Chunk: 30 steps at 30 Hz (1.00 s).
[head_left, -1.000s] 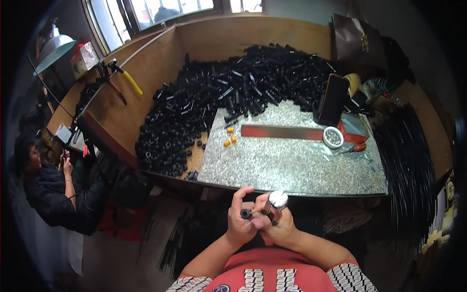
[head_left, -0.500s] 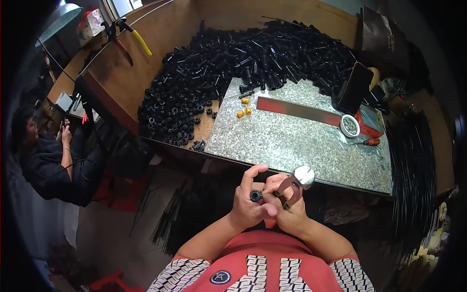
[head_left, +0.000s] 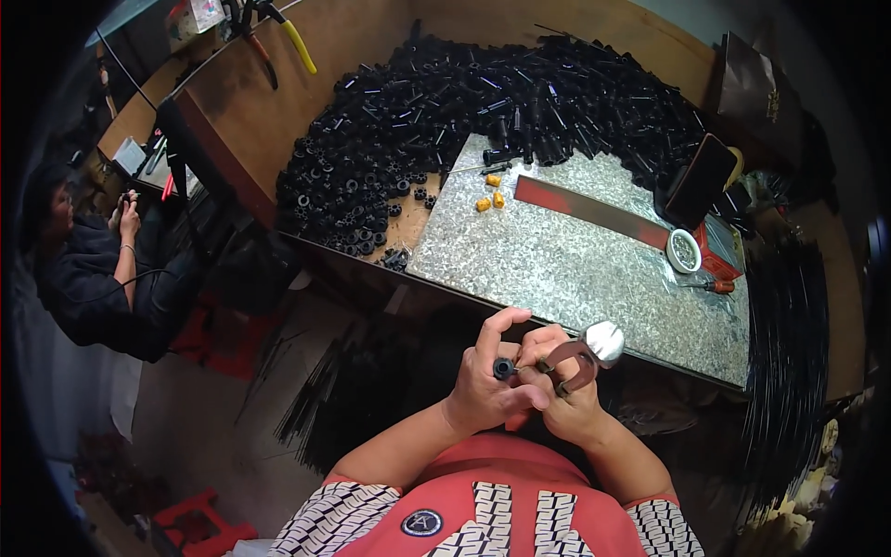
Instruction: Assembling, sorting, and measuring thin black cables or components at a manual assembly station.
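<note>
Both my hands are together in front of my chest, just off the table's near edge. My left hand (head_left: 490,382) is closed round a small black hollow cylindrical part (head_left: 504,369), its ringed end facing up and its index finger raised. Close against it, my right hand (head_left: 568,390) grips a tool with a brown C-shaped frame (head_left: 583,364) and a round silver head (head_left: 603,344). Something thin runs between the black part and the right fingers; its kind is too small to tell.
A speckled grey board (head_left: 520,265) bears a long flat metal bar (head_left: 594,215), yellow pieces (head_left: 484,204), a white bowl (head_left: 684,251) and an orange-handled screwdriver (head_left: 719,287). Black parts (head_left: 501,102) are heaped behind. Black rods (head_left: 789,325) hang at right. A seated person (head_left: 93,260) is at left.
The whole scene has shifted in the picture, with the table things now farther right. My hands keep their hold on the black part and the tool, with little visible change between them.
</note>
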{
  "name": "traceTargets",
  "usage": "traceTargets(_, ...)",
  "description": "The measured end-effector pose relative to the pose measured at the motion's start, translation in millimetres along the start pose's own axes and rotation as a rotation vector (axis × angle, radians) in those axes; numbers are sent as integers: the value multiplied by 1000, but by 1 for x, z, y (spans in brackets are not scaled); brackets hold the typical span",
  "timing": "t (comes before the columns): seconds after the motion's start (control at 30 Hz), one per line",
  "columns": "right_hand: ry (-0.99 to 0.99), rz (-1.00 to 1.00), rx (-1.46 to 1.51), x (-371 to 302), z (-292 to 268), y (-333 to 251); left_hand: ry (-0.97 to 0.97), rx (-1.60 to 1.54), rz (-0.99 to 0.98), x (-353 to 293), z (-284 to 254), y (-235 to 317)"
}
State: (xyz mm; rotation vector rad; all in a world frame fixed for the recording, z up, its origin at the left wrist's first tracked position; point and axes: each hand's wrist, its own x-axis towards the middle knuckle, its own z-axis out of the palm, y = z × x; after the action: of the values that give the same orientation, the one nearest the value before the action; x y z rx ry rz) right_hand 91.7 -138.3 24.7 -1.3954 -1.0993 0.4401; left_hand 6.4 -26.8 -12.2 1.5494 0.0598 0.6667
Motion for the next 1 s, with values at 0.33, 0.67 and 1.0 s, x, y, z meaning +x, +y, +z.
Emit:
traceTargets(0.33,-23,-60,-30,0,0,1,3,60,34,-2,-2,-6)
traceTargets(0.67,56,-7,118,-5,7,7,44,81,63,-1,1,-4)
traceTargets(1.0,61,-24,75,-4,7,7,46,61,29,-2,2,-5)
